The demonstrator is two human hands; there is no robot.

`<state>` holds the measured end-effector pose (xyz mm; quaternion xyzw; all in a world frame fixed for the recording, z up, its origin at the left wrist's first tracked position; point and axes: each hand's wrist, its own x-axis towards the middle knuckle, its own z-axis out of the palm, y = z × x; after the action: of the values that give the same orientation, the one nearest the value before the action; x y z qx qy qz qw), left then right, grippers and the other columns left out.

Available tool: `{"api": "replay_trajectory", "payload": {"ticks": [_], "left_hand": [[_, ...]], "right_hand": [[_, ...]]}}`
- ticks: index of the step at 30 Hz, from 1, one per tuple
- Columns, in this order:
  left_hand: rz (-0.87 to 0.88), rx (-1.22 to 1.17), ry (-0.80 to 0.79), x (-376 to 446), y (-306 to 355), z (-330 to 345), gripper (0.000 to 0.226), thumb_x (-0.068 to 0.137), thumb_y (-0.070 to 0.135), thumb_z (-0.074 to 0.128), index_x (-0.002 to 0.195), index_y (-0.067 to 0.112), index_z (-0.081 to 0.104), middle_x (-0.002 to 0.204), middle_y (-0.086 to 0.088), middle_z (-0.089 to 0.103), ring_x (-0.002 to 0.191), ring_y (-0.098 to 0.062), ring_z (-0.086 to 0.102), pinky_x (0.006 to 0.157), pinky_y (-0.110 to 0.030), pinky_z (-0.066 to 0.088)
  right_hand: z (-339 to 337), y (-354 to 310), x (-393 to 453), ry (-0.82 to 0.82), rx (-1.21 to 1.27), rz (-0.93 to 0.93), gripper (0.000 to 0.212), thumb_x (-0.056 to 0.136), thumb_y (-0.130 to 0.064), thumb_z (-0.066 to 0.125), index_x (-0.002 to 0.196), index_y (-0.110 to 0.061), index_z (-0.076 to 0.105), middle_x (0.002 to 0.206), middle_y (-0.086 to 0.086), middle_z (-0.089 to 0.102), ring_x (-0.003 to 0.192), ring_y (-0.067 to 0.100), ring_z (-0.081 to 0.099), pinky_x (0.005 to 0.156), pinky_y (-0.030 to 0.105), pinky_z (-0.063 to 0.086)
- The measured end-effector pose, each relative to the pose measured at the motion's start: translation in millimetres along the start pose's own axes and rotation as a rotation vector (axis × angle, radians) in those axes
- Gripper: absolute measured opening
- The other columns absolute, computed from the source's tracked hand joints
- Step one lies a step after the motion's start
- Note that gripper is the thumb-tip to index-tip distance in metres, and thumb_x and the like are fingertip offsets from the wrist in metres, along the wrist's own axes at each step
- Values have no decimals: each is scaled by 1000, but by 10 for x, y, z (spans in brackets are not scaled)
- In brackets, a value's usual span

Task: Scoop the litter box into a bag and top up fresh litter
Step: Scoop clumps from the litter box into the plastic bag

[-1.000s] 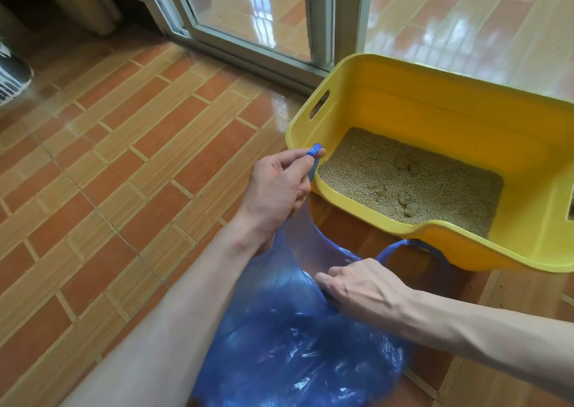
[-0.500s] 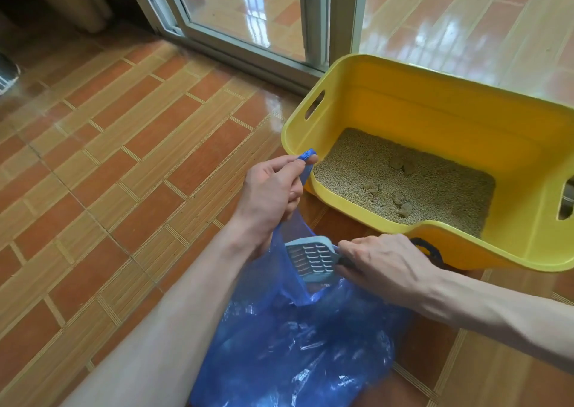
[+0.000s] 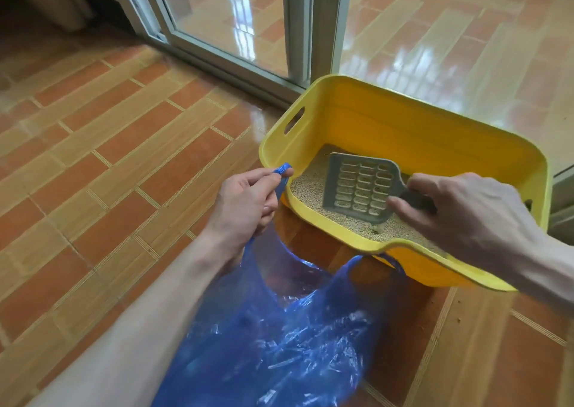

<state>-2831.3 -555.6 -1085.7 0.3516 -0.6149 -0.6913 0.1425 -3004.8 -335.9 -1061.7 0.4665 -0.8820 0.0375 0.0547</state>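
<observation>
Hands: left (image 3: 245, 203) pinches bag (image 3: 279, 329), right (image 3: 466, 214) grips scoop (image 3: 360, 189).

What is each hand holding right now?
Left hand: pinching the blue bag handle.
Right hand: gripping the scoop over the litter box.

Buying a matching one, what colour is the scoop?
Grey scoop, clearest in the head view.

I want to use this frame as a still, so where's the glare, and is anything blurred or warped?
Head view: bright window glare streaks the glossy floor tiles beyond the yellow litter box; the right hand is slightly soft; the wide lens bends the door frame; the scoop and blue bag stay readable.
</observation>
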Motion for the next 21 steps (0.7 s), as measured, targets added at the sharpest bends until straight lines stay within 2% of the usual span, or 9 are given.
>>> {"api": "replay_trajectory", "payload": {"ticks": [3,6,9,11,15,21], "left_hand": [[1,-2,1,2,0,16,27,106,15,48,112,11,75,53,2,25,38,-8,17,38,-14,17],[2,2,3,6,-14,33,27,106,16,49,112,12,75,54,2,24,39,-9,16,39,-14,16],[2,-4,1,15,-27,39,27,106,15,49,112,11,75,53,3,24,39,-8,16,38,-14,16],[-1,-1,4,22,-33,49,27,106,15,49,112,11,75,52,3,25,39,-8,17,38,-14,16],[-1,-1,0,35,-42,72,27,107,14,48,113,10,74,52,4,24,39,-8,16,38,-14,15],[-3,-9,-11,52,-53,90,27,107,15,48,115,8,73,51,4,25,39,-7,16,38,-14,14]], "right_hand": [[181,294,121,-41,-101,18,36,94,-59,48,82,-25,55,52,-6,43,48,24,47,43,22,24],[405,542,146,-107,-242,-5,36,96,-56,49,87,-23,61,58,-3,52,50,23,50,42,24,27],[533,665,105,-131,-308,-48,33,98,-52,50,86,-23,60,63,-3,59,51,20,54,41,25,35],[578,663,80,-149,-366,-70,32,99,-52,50,88,-23,59,69,-4,63,53,18,57,40,25,33],[626,658,64,-165,-407,-55,30,99,-49,52,87,-23,59,72,-4,66,55,19,61,43,26,28],[615,663,68,-205,-396,-47,31,101,-49,47,91,-23,59,78,-5,67,61,17,59,49,28,35]]}}
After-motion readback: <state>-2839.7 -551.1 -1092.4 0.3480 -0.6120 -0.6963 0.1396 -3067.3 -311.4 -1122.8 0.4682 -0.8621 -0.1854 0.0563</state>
